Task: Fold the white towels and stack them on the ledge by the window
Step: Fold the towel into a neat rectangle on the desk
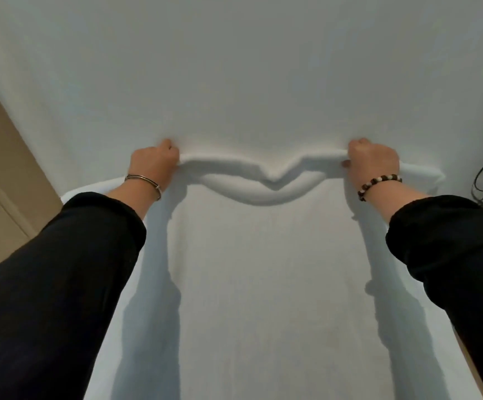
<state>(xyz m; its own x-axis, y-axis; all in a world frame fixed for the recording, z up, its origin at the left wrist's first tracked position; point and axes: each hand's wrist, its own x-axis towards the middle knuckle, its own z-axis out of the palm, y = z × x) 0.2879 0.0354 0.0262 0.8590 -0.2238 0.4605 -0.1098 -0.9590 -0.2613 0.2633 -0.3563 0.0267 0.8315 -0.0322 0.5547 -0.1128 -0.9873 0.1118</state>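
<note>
Sleeves [61, 269], black, flank the white towel [263, 284], which lies spread below your hands. Your left hand [153, 163] and right hand [373, 160] each grip its far edge, sagging between them. Pull the hands apart to tauten it, then fold evenly, corners matched.

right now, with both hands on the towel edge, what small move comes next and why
Probably draw the left hand and right hand slightly apart: the white towel edge they grip sags and buckles between them, so pulling it taut first should keep the fold straight.
</note>
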